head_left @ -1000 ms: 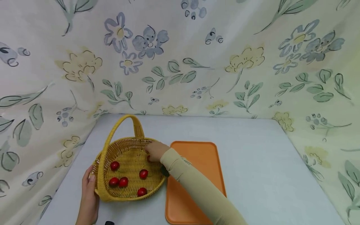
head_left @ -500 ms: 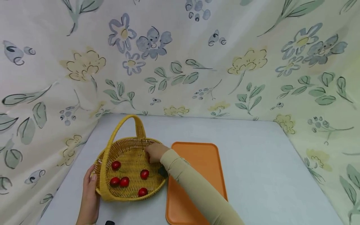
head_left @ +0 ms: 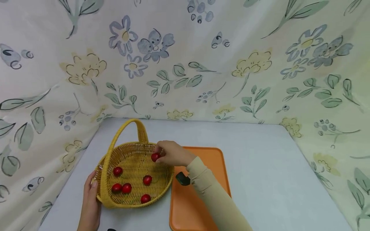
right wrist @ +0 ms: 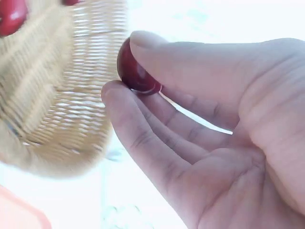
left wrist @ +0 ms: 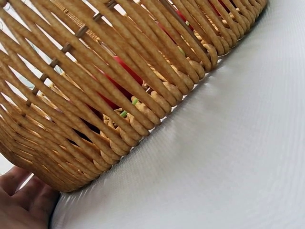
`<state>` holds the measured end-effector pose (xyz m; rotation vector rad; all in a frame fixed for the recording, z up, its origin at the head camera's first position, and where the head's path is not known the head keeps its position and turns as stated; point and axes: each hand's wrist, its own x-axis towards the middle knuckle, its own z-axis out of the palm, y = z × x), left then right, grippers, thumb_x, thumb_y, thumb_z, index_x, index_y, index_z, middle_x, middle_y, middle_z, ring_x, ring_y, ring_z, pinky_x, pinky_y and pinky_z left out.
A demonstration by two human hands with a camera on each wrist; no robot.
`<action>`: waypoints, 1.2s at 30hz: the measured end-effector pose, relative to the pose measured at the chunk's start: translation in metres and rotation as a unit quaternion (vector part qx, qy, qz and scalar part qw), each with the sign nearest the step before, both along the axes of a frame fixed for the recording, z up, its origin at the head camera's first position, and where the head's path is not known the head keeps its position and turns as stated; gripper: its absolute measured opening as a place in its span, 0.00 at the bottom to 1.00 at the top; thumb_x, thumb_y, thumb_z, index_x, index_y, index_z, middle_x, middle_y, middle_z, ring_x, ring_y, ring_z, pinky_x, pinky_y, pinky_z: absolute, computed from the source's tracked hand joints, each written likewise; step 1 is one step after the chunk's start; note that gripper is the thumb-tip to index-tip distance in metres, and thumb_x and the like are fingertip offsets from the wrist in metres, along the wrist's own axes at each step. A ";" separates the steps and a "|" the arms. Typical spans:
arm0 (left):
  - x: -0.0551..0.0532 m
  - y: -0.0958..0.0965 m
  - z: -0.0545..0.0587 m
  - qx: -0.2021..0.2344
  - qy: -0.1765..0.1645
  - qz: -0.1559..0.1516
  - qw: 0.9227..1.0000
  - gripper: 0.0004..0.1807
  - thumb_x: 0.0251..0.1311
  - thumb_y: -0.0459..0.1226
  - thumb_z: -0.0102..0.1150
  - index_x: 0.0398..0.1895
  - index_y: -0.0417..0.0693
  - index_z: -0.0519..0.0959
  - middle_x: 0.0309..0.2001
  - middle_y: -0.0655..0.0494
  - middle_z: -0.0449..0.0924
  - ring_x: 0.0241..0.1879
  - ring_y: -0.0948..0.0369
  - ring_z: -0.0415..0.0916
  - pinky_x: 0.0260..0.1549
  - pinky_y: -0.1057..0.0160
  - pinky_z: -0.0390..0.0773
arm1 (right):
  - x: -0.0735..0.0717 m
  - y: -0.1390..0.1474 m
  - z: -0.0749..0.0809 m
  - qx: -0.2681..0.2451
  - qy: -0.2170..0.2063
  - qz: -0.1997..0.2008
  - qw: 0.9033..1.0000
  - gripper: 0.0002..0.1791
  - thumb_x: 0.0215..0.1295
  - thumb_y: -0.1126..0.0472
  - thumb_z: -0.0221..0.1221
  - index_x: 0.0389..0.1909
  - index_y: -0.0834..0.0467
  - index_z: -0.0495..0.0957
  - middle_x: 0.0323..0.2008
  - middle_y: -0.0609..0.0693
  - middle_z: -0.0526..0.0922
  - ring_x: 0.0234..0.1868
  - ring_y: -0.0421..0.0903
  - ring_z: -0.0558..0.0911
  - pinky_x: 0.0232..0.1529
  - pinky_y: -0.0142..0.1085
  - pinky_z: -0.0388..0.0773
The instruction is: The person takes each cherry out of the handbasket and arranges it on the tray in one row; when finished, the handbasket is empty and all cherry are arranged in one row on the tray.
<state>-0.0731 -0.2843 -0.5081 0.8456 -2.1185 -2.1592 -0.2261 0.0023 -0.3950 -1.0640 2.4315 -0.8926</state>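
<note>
A yellow wicker basket (head_left: pixel 138 205) with an arched handle stands at the left of the table. Several red cherries lie in it, one of them near the middle (head_left: pixel 147 180). Between thumb and fingertips my right hand (head_left: pixel 174 154) pinches another cherry (head_left: pixel 155 157), held by the basket's right rim; the right wrist view shows this cherry (right wrist: pixel 136 69) closely. My left hand (head_left: pixel 91 200) rests against the outside of the basket's left wall, fingers and thumb fairly straight. In the left wrist view, its fingers (left wrist: pixel 35 198) touch the woven side low down.
An orange tray (head_left: pixel 185 205) lies right of the basket, partly under my right forearm. The white tabletop (head_left: pixel 260 173) extends to the right. A floral cloth (head_left: pixel 185 96) hangs behind and along both sides. A small dark object (head_left: pixel 111 229) shows at the bottom edge.
My right hand has risen from inside the basket and moved right toward its rim, bringing up a cherry. The left hand and the basket stay in place.
</note>
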 end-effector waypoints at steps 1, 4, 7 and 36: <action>0.000 0.000 0.000 0.001 -0.003 0.001 1.000 0.33 0.64 0.68 0.30 0.71 0.85 0.38 0.77 0.68 0.28 0.74 0.56 0.43 0.60 0.73 0.64 | 0.002 0.009 0.004 -0.023 -0.011 -0.011 1.000 0.14 0.59 0.58 0.66 0.44 0.53 0.75 0.39 0.43 0.79 0.38 0.37 0.78 0.36 0.28 0.77; 0.001 -0.001 -0.002 0.007 -0.011 0.002 1.000 0.34 0.63 0.69 0.31 0.71 0.86 0.38 0.76 0.69 0.28 0.74 0.56 0.43 0.61 0.72 0.63 | 0.006 0.037 0.003 -0.091 -0.031 -0.048 0.994 0.14 0.60 0.59 0.66 0.45 0.53 0.76 0.39 0.44 0.80 0.38 0.38 0.80 0.35 0.29 0.78; 0.002 -0.002 -0.004 0.004 -0.005 0.004 1.000 0.34 0.64 0.68 0.31 0.71 0.85 0.38 0.77 0.67 0.27 0.74 0.56 0.43 0.55 0.77 0.67 | 0.007 0.059 -0.005 -0.140 -0.048 -0.097 0.984 0.14 0.60 0.58 0.66 0.45 0.52 0.77 0.39 0.46 0.81 0.38 0.41 0.80 0.36 0.34 0.80; -0.002 -0.001 -0.001 0.018 -0.003 0.025 1.000 0.30 0.67 0.64 0.30 0.71 0.86 0.41 0.76 0.69 0.31 0.73 0.59 0.45 0.52 0.80 0.68 | -0.011 0.062 -0.114 -0.094 -0.058 -0.232 0.966 0.16 0.61 0.55 0.64 0.48 0.54 0.78 0.40 0.45 0.82 0.38 0.41 0.78 0.40 0.36 0.76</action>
